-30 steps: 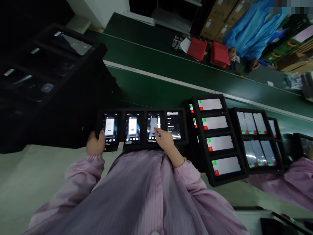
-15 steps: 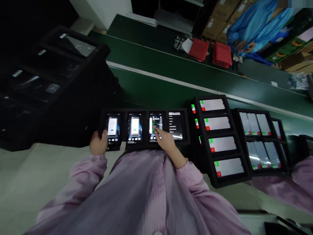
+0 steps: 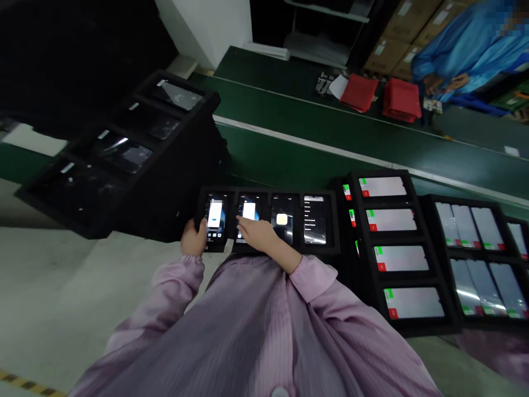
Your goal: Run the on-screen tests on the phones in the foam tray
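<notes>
A black foam tray lies in front of my body with phones set in a row of slots. My left hand grips its left end, thumb on top of the rim beside the first phone. Over the lower part of the second phone, my right hand has its index finger stretched out; touch on the screen cannot be made out. Both these screens show a white pop-up. The third phone shows a yellowish icon on black. A text menu fills the fourth phone.
Stacked black trays with dark-screened phones rise at the left. On the right are trays of phones with pale screens. Beyond runs a green bench; red packets and a person in blue are across it.
My right hand has moved left from the third phone to the second. The third screen has switched from a list to a yellowish icon. My left hand stays on the tray; the view has shifted.
</notes>
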A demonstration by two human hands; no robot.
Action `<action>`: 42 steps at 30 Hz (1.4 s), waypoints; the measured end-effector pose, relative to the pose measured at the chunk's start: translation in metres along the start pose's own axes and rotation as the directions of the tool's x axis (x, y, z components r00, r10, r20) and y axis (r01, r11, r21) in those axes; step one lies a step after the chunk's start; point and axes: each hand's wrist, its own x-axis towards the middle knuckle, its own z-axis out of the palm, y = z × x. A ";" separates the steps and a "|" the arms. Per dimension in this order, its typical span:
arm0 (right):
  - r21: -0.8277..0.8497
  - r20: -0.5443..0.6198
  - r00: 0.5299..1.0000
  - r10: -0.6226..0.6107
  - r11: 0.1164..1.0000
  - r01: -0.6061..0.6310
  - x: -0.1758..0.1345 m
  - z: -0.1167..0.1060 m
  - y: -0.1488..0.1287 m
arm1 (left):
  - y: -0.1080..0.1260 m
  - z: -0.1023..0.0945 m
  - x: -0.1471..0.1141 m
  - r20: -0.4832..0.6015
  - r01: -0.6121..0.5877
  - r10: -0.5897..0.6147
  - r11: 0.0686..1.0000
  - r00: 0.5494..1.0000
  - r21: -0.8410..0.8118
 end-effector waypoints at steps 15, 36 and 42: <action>0.008 -0.074 0.970 0.232 0.973 -0.232 -0.015 -0.011 0.011 | -0.015 0.011 0.008 -0.036 -0.040 0.039 0.999 0.999 -0.030; 0.008 -0.031 0.988 0.152 0.988 -0.152 -0.014 -0.005 0.012 | -0.004 0.004 0.002 -0.011 0.009 -0.010 0.999 1.000 -0.049; 0.001 -0.091 0.963 0.255 0.967 -0.256 -0.014 -0.004 0.014 | -0.001 0.001 0.001 -0.001 0.007 -0.007 0.999 1.000 -0.041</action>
